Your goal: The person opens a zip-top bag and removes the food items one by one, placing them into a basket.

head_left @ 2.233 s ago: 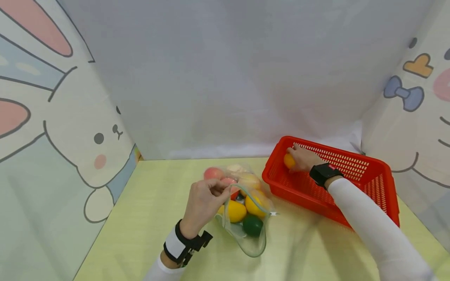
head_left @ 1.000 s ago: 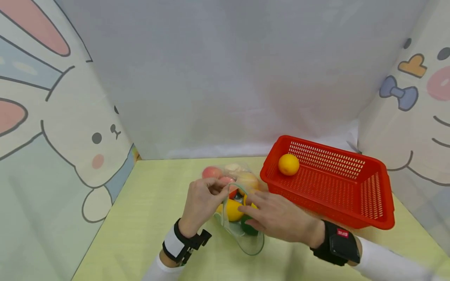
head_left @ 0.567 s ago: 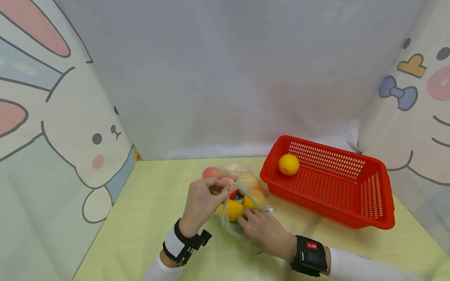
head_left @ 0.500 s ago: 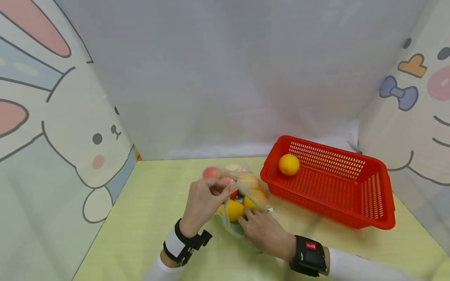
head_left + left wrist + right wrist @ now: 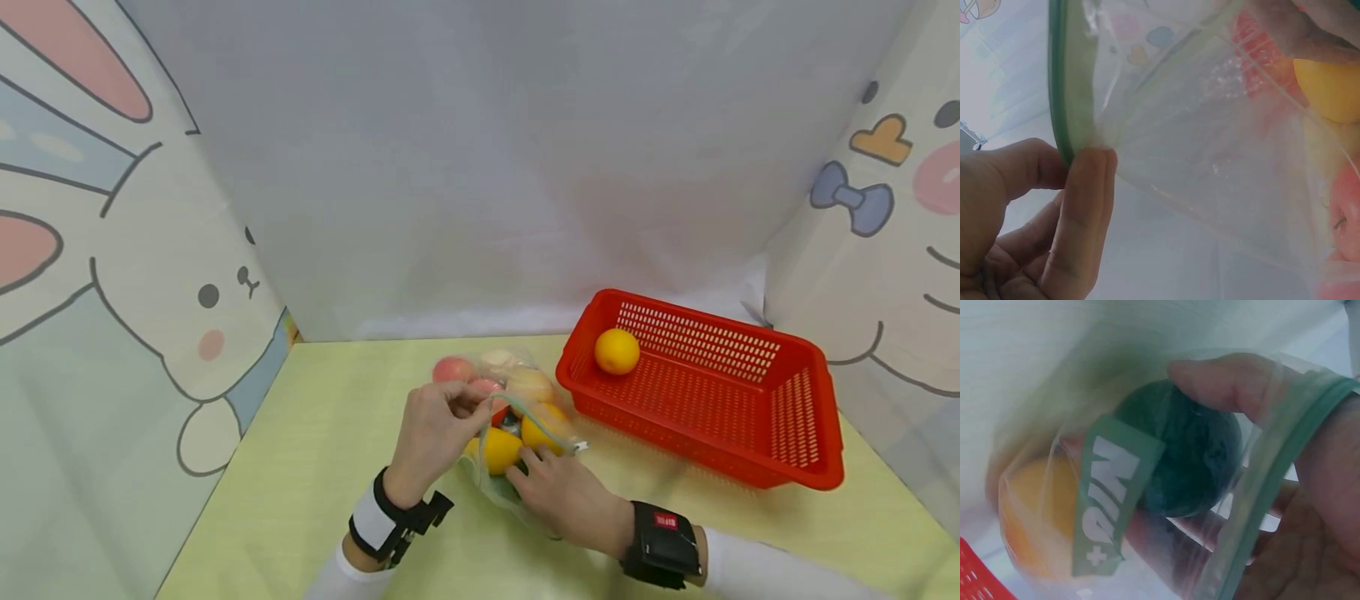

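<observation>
A clear zip bag [image 5: 1210, 169] of fruit lies on its side on the table, its green-edged mouth facing me. At that mouth my left hand [image 5: 435, 429] pinches the zip edge between thumb and fingers. My right hand [image 5: 573, 500] reaches inside the bag. In the right wrist view its thumb and fingers close round a dark green round fruit [image 5: 1179, 450], mostly hidden in the head view. Beside it in the bag are a yellow fruit [image 5: 498, 452], an orange [image 5: 543, 427], a red apple [image 5: 1349, 203] and several other fruits, partly veiled by plastic.
A red perforated plastic basket [image 5: 675, 440] stands on the right of the pale yellow table [image 5: 330, 417], with one orange [image 5: 617, 352] in its left end. A white cloth wall [image 5: 450, 208] rises behind, and cartoon-printed panels flank both sides.
My right hand has let go of an orange in the basket and moved left and down into the bag, over the green fruit. My left hand stays at the zip edge.
</observation>
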Available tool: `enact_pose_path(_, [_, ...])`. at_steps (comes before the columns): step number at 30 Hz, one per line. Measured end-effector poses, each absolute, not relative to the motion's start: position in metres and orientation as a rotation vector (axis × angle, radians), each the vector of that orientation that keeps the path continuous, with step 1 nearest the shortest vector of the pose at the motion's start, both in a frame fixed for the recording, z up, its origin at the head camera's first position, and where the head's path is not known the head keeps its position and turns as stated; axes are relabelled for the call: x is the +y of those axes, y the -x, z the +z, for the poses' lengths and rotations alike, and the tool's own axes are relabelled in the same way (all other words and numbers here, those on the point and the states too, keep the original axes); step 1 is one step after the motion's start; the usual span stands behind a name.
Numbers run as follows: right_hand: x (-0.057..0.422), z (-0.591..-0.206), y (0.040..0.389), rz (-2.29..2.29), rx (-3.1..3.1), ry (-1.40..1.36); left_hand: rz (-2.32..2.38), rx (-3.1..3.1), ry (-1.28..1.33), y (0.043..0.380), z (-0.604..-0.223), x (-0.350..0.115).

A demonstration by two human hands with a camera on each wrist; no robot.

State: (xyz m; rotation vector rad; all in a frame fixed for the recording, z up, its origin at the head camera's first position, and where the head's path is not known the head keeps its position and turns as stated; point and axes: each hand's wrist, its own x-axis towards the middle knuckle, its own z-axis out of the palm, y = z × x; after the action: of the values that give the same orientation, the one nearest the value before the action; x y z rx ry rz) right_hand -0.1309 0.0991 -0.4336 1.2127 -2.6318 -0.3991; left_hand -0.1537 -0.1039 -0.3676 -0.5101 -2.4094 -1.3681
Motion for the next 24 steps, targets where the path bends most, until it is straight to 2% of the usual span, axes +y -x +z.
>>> enact_pose_path(9, [0.116, -0.375, 0.121, 0.078, -2.845, -1.255, -1.351, -2.414, 0.495, 0.154, -0.367, -0.104])
enact_pose_path(15, [0.135, -0.331, 0.121, 0.151, -2.955, -1.14, -1.349, -2.41, 0.493, 0.154, -0.367, -0.104])
enact_pose_path(19, [0.155, -0.309, 0.139, 0.189, -2.886, -1.069, -1.346, -2.411, 0.489, 0.154, -0.366, -0.104])
enact_pose_path(24, [0.183, -0.302, 0.177, 0.191, -2.866, -0.948, -1.358, -2.415, 0.484, 0.154, -0.367, -0.105])
